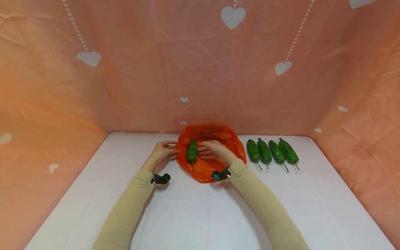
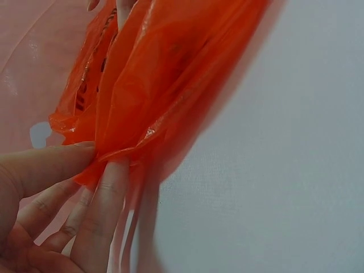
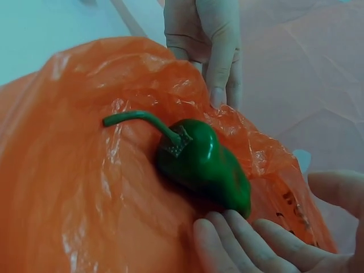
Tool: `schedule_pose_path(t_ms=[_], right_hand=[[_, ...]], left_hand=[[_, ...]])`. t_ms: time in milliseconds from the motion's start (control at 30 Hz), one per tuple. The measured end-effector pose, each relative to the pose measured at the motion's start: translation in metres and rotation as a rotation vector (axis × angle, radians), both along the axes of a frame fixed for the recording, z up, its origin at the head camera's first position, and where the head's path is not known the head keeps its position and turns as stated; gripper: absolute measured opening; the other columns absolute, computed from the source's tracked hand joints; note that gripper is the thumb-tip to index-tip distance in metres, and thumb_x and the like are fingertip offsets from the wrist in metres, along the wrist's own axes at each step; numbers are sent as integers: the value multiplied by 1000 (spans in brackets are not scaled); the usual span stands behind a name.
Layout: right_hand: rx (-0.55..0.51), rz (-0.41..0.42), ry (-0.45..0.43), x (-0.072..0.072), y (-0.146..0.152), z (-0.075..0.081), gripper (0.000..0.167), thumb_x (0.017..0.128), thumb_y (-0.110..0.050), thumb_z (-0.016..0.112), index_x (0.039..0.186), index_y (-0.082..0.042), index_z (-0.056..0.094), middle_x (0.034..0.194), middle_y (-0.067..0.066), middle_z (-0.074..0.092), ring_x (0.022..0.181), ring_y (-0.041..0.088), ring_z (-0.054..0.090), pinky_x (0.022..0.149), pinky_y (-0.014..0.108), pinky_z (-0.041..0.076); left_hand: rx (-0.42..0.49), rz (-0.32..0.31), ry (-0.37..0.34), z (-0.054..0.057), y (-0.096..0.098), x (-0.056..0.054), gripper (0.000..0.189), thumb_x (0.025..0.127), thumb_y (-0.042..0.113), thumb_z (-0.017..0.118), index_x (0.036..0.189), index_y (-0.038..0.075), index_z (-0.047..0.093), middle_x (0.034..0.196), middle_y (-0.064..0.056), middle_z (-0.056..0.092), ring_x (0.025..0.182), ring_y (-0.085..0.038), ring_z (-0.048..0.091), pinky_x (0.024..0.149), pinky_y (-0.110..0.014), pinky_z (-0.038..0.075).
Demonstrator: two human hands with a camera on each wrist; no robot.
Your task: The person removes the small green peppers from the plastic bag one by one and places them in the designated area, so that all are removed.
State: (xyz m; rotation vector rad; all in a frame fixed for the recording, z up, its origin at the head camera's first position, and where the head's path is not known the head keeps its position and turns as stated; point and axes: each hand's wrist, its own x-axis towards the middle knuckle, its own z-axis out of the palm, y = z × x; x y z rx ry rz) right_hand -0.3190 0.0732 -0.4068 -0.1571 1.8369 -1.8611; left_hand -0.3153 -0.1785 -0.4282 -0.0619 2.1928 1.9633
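Note:
An orange plastic bag point(image 1: 204, 173) with dark print lies spread on the table, its rim raised round the sides. Inside it, toward the left, rests one green pepper point(image 1: 192, 152), its stem pointing toward me. My left hand point(image 1: 163, 151) pinches the bag's left rim between thumb and fingers, as the left wrist view shows up close. Over the bag, just right of that pepper, is my right hand point(image 1: 215, 151). Its fingers point(image 3: 236, 244) are loosely extended beside the pepper's tip, thumb apart, and they grip nothing.
Several more green peppers point(image 1: 264, 151) lie in a row on the white table point(image 1: 187, 215), right of the bag. A pink-orange cloth point(image 1: 200, 76) with white hearts hangs behind the table and at both sides.

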Motion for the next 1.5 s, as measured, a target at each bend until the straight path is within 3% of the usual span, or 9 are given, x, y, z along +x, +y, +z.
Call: schedule_pose_path(t_ms=[267,533,867,1067,1500], right_hand=[[50,-28,-3,-4,-12,0,41,100,-20,50,134,4,50,127,24,54,112,34,57,96,44,48],[167,-61,4,-6,-22,-1,43,94,-21,62,129,3,56,128,19,53,107,30,59,89,39,53],[236,-124,35,-7,-32,-2,41,88,-24,70,115,6,59,106,15,62,89,26,65,82,41,56],[246,-156,43,-8,-38,-2,36,86,-21,73,107,4,57,103,15,62,86,26,66,82,42,56],[258,-181,60,-8,-41,-2,46,84,-17,75,118,6,53,110,17,57,76,20,62,78,39,57]], left_hand=[[5,2,5,0,0,0,46,87,-4,64,131,-5,50,111,-23,58,75,-19,67,73,-33,58],[-13,1,12,1,0,2,46,87,-2,66,131,-6,50,112,-23,59,77,-18,67,75,-33,57],[-12,2,2,0,0,2,47,88,-2,66,131,-5,49,112,-23,58,76,-18,67,74,-34,58],[-3,0,0,1,1,3,47,88,-2,65,132,-5,49,112,-23,58,76,-18,67,77,-36,57],[11,-7,-7,-1,0,1,48,88,-2,65,133,-6,48,113,-23,58,78,-20,67,79,-39,57]])
